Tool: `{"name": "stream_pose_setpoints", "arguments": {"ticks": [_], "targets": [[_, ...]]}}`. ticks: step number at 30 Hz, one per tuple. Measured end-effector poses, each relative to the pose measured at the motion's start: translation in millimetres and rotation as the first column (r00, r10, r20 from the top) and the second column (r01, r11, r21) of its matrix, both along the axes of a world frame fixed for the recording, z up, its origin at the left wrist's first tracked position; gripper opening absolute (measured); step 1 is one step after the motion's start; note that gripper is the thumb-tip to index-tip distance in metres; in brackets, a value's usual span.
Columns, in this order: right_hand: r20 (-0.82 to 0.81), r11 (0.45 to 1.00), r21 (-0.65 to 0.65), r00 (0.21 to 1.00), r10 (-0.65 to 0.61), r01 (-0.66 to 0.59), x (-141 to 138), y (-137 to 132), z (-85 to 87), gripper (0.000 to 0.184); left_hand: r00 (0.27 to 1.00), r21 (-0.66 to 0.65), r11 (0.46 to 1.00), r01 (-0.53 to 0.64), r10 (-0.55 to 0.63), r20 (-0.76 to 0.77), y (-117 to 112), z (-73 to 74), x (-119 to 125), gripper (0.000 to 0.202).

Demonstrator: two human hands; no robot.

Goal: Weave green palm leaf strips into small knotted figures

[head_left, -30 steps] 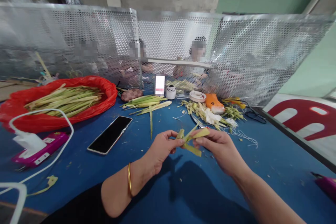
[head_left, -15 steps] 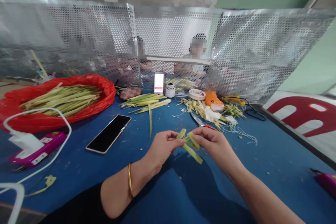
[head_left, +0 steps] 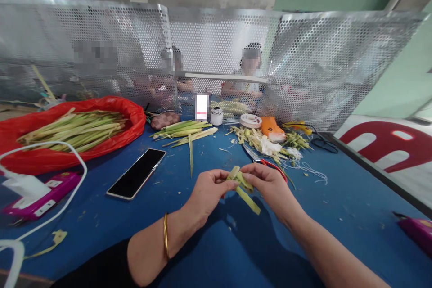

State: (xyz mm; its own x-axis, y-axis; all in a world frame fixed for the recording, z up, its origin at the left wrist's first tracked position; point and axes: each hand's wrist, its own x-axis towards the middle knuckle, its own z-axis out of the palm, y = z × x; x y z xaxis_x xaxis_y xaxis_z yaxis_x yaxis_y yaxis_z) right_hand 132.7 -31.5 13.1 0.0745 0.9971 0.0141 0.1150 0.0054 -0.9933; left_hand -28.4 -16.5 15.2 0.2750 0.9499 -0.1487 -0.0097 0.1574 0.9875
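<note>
Here, both hands meet just above the blue table [head_left: 337,198], near its middle. The left hand [head_left: 205,189], with a gold bangle [head_left: 165,243] on its wrist, is closed in a pinch on one end of a small folded piece of leaf strip [head_left: 240,181]. The right hand [head_left: 270,186] pinches the other end with thumb and fingertips. The piece is held clear of the table, and one loose yellow-green tail [head_left: 250,201] slants down from it between the two hands.

Judging by its look, the folding is partly done. A tight little bundle of bends sits between the fingertips, but the tail is unfolded and untrimmed. No finished shape is plain to see.

A good deal of stock lies untouched. Long leaves [head_left: 70,128] fill the red bag [head_left: 135,119] at the far left, and a smaller sheaf of leaves [head_left: 185,130] rests further back on the table. Beyond the right hand is a heap of trimmings [head_left: 266,144], which suggests earlier cutting, and red-handled scissors [head_left: 266,163] lie just behind the knuckles.

A phone [head_left: 137,179] lies face up to the left of the hands. A pink power strip [head_left: 43,193] with a white plug sits near the left edge. Behind a perforated metal screen [head_left: 219,40], other people sit at their own work.
</note>
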Motion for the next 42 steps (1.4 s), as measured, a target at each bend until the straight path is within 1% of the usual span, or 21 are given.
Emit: {"name": "stream_pose_setpoints", "arguments": {"ticks": [3, 5, 8, 10, 13, 17, 20, 22, 24, 26, 28, 30, 33, 35, 39, 42], "targets": [[0.022, 1.000, 0.012, 1.000, -0.007, 0.006, -0.9, 0.0, -1.9, 0.022, 1.000, 0.006, 1.000, -0.013, 0.013, -0.010, 0.0, 0.4, -0.2, 0.019], [0.051, 0.999, 0.045, 0.998, -0.021, 0.019, -1.1, -0.2, -3.3, 0.021, 1.000, 0.006, 1.000, -0.018, 0.018, -0.009, -0.1, 0.5, -0.3, 0.021], [0.080, 0.992, 0.100, 0.993, -0.084, 0.075, -1.2, -0.7, -4.7, 0.021, 1.000, -0.014, 1.000, -0.012, 0.012, -0.003, -0.7, -0.5, 0.1, 0.021], [0.081, 0.990, 0.106, 0.991, -0.103, 0.094, -1.3, -1.0, -5.0, 0.021, 1.000, -0.023, 1.000, -0.013, 0.013, -0.005, -1.2, -1.1, 0.7, 0.020], [0.110, 0.993, 0.095, 0.991, -0.074, 0.064, -1.6, -1.7, -5.7, 0.021, 1.000, -0.022, 1.000, -0.021, 0.021, -0.014, -2.1, -0.6, 1.7, 0.019], [0.173, 0.993, 0.116, 0.985, -0.021, 0.001, -2.2, -3.3, -7.8, 0.018, 0.999, -0.023, 1.000, -0.017, 0.017, -0.038, -3.0, 0.4, 2.4, 0.017], [0.263, 0.989, 0.147, 0.965, -0.017, -0.023, -1.4, -3.6, -8.4, 0.018, 0.998, -0.008, 1.000, -0.005, 0.004, -0.063, -2.7, -0.7, 2.5, 0.017], [0.313, 0.985, 0.168, 0.950, -0.005, -0.050, 0.1, -3.0, -7.4, 0.014, 0.997, 0.015, 1.000, -0.006, 0.007, -0.079, -2.5, -1.8, 2.6, 0.018], [0.322, 0.982, 0.178, 0.947, 0.007, -0.068, 2.1, -2.6, -5.4, 0.009, 0.996, 0.037, 0.999, -0.013, 0.016, -0.093, -2.7, -2.3, 2.8, 0.019], [0.325, 0.981, 0.181, 0.946, 0.010, -0.073, 4.1, -3.0, -3.0, 0.017, 0.995, 0.045, 0.999, -0.013, 0.017, -0.102, -3.6, -2.4, 3.1, 0.019], [0.353, 0.979, 0.185, 0.936, 0.011, -0.081, 5.3, -4.4, -0.7, 0.020, 0.994, 0.065, 0.998, 0.009, -0.002, -0.110, -4.4, -2.8, 3.1, 0.019], [0.391, 0.978, 0.181, 0.920, 0.027, -0.105, 5.4, -6.2, 1.7, 0.020, 0.990, 0.114, 0.992, 0.056, -0.041, -0.132, -4.5, -4.2, 2.4, 0.018], [0.446, 0.967, 0.167, 0.890, 0.098, -0.191, 4.8, -8.1, 5.4, 0.021, 0.978, 0.191, 0.976, 0.107, -0.069, -0.196, -3.6, -7.9, 0.2, 0.020], [0.470, 0.963, 0.145, 0.872, 0.136, -0.228, 4.8, -8.2, 7.6, 0.021, 0.967, 0.217, 0.968, 0.127, -0.072, -0.245, -3.3, -10.1, -1.3, 0.024], [0.515, 0.972, 0.131, 0.851, 0.101, -0.195, 6.3, -6.9, 10.1, 0.021, 0.922, 0.232, 0.953, 0.195, -0.097, -0.375, -5.4, -13.1, -3.1, 0.024], [0.468, 0.979, 0.078, 0.874, 0.133, -0.190, 7.7, -6.6, 11.5, 0.016, 0.896, 0.228, 0.940, 0.253, -0.139, -0.422, -7.2, -13.7, -3.3, 0.019]]}}
